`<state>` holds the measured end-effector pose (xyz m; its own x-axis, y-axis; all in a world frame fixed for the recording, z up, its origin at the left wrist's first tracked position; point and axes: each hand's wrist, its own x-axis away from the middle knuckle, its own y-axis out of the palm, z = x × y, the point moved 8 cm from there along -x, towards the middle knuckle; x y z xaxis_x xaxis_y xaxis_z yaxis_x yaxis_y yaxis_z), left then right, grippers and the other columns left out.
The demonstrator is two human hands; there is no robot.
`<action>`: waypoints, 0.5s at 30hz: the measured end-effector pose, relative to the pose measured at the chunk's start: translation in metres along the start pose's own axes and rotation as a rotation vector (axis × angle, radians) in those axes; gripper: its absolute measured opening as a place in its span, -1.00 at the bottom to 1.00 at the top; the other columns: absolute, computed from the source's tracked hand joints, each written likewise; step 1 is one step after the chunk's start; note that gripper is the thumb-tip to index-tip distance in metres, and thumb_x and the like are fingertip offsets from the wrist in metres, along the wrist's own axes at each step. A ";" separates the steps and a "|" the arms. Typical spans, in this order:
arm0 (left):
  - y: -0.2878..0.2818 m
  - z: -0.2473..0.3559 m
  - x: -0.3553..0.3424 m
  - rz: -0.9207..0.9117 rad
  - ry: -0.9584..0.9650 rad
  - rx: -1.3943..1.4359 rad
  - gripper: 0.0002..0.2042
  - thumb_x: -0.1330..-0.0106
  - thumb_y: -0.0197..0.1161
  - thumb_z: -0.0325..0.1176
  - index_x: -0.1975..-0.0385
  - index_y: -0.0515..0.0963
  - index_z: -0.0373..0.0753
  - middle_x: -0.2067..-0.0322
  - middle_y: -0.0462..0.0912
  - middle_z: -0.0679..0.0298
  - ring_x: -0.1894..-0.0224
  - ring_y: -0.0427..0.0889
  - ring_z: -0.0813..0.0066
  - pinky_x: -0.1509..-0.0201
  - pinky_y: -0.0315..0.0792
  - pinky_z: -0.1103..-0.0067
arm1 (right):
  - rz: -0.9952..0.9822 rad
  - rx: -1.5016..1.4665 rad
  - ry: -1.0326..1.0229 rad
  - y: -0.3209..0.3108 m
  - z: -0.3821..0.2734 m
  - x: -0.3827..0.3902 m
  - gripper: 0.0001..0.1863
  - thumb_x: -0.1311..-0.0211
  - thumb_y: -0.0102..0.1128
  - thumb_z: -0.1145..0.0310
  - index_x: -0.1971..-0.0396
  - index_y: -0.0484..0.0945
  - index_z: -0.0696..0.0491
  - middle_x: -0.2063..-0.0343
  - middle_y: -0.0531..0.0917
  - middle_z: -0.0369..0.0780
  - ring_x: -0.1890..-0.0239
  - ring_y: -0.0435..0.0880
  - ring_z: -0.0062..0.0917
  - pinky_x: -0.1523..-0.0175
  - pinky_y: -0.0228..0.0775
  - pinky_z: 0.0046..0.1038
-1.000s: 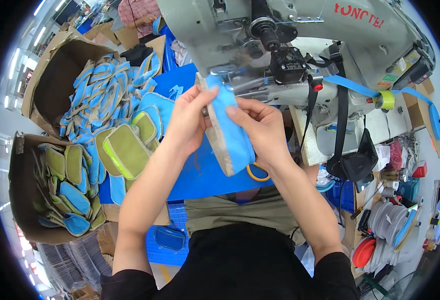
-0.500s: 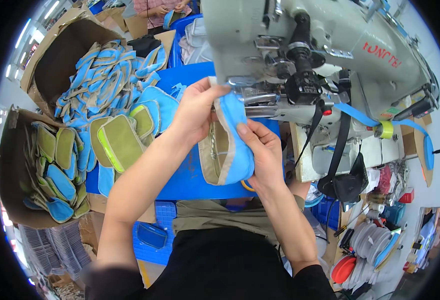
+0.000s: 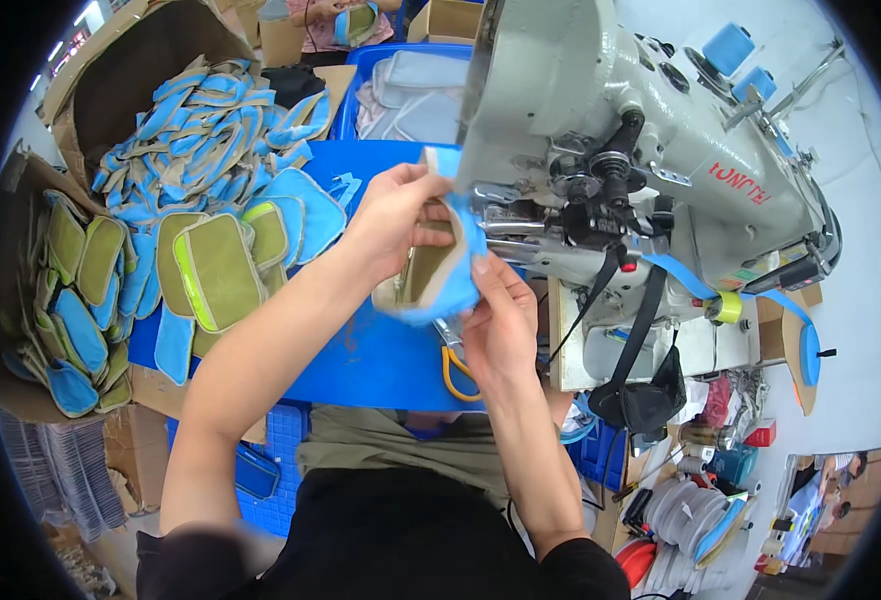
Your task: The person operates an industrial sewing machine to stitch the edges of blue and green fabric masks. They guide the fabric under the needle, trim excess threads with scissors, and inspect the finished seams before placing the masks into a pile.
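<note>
Under the head of a grey industrial sewing machine (image 3: pixel 521 100), I hold a blue and khaki fabric pouch (image 3: pixel 458 285) with a pale edge binding. Its opening faces me, showing the khaki inside. My left hand (image 3: pixel 393 222) grips the upper left edge, some fingers tucked into the opening. My right hand (image 3: pixel 504 318) pinches the blue lower right side between thumb and fingers. The pouch's top meets the machine's arm, where the needle area is hidden. Just below the pouch, scissors (image 3: pixel 451 368) with yellow-orange handles lie on the blue table (image 3: pixel 361 350), partly covered by my right hand.
Left of my arm lie flat khaki and blue pouches (image 3: pixel 221 272). Beyond them, one cardboard box (image 3: pixel 96 95) spills blue-khaki pieces; another box (image 3: pixel 21 190) holds more pouches. Blue tape (image 3: pixel 681 275) runs through a yellow guide at right. A co-worker's hands (image 3: pixel 386 5) are at the top.
The pouch's lower end has swung up toward the machine, its opening turned more to me. My right hand rose with it, uncovering more of the scissors. The whole view shifted slightly.
</note>
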<state>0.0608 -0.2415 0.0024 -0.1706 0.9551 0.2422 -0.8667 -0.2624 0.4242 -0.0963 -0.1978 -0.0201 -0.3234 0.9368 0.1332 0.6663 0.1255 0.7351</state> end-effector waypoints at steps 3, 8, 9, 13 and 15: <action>0.000 0.002 0.009 -0.001 0.021 0.005 -0.71 -0.36 0.30 -0.35 0.01 0.47 -0.31 0.20 0.63 0.21 0.22 0.68 0.44 0.26 0.64 0.43 | -0.025 0.047 0.015 -0.006 0.001 -0.010 -0.76 -0.40 0.35 0.33 0.08 0.68 0.17 0.28 0.76 -0.27 0.24 0.68 -0.68 0.09 0.50 -0.62; 0.002 -0.001 0.023 -0.075 -0.019 0.045 -0.70 -0.35 0.31 -0.32 0.01 0.47 -0.31 0.20 0.63 0.22 0.24 0.66 0.48 0.24 0.61 0.46 | 0.027 0.472 -0.150 -0.017 -0.047 0.018 -0.81 -0.36 0.39 0.35 0.13 0.70 0.13 0.32 0.72 -0.33 0.26 0.64 -0.67 0.07 0.46 -0.63; -0.001 -0.001 0.026 -0.078 -0.022 0.050 -0.70 -0.35 0.31 -0.32 0.01 0.47 -0.31 0.19 0.63 0.23 0.24 0.66 0.49 0.24 0.61 0.47 | 0.078 0.663 -0.326 -0.011 -0.082 0.033 -0.82 -0.36 0.39 0.37 0.15 0.69 0.13 0.32 0.72 -0.33 0.26 0.64 -0.67 0.06 0.46 -0.61; -0.002 -0.007 0.034 -0.154 -0.024 0.032 -0.75 -0.36 0.32 -0.29 0.07 0.53 -0.25 0.24 0.65 0.29 0.26 0.65 0.55 0.25 0.58 0.51 | 0.383 1.103 -1.113 -0.031 -0.269 0.093 -0.80 -0.42 0.29 0.39 0.09 0.64 0.19 0.14 0.69 -0.23 0.11 0.59 -0.60 -0.07 0.44 -0.49; -0.001 -0.007 0.037 -0.172 -0.009 0.019 -0.78 -0.37 0.32 -0.26 0.11 0.56 -0.22 0.27 0.65 0.33 0.28 0.65 0.58 0.26 0.56 0.53 | 0.603 1.196 -1.399 -0.012 -0.348 0.110 -0.66 -0.44 0.27 0.37 -0.10 0.60 0.24 0.03 0.69 -0.16 -0.01 0.62 -0.50 -0.21 0.39 -0.45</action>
<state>0.0520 -0.2049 0.0048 -0.0163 0.9848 0.1730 -0.8739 -0.0981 0.4761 -0.3737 -0.2096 0.2175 0.3671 0.4160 -0.8320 0.7058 -0.7072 -0.0421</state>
